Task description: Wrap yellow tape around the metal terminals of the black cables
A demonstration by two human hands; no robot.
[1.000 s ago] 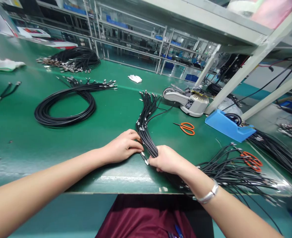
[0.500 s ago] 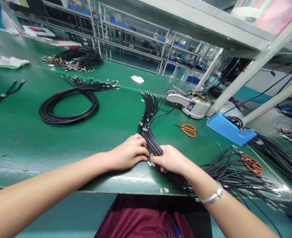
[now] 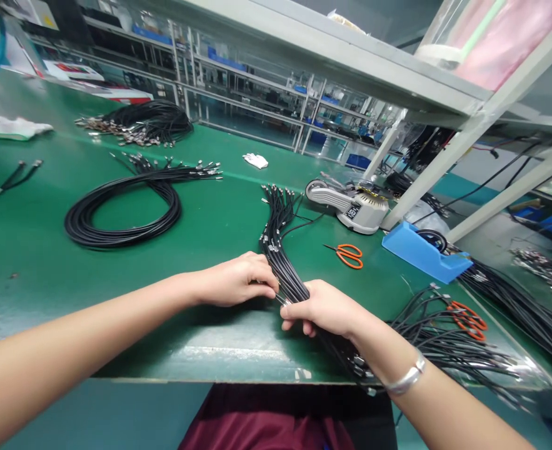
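My right hand (image 3: 323, 307) is wrapped round a thick bundle of black cables (image 3: 282, 265) near the table's front edge. Small metal connectors show at the bundle's far end, with pale tags partway down. At the bundle's left side, my left hand (image 3: 244, 280) pinches a single black cable (image 3: 280, 300), whose other part runs under my right thumb. The bundle's lower part is hidden by my right hand and forearm. Right of the bundle lie orange-handled scissors (image 3: 349, 255).
A tape dispenser machine (image 3: 362, 212) and a blue tape holder (image 3: 426, 253) stand at the right, near the shelf post. More loose cables (image 3: 444, 340) and a second pair of orange scissors (image 3: 467, 320) lie there. A coiled cable bundle (image 3: 120, 234) and white gloves (image 3: 255, 160) are farther off.
My left hand has lifted slightly off the table and now pinches one cable beside the bundle. My right hand keeps its grip. The whole view has shifted slightly.
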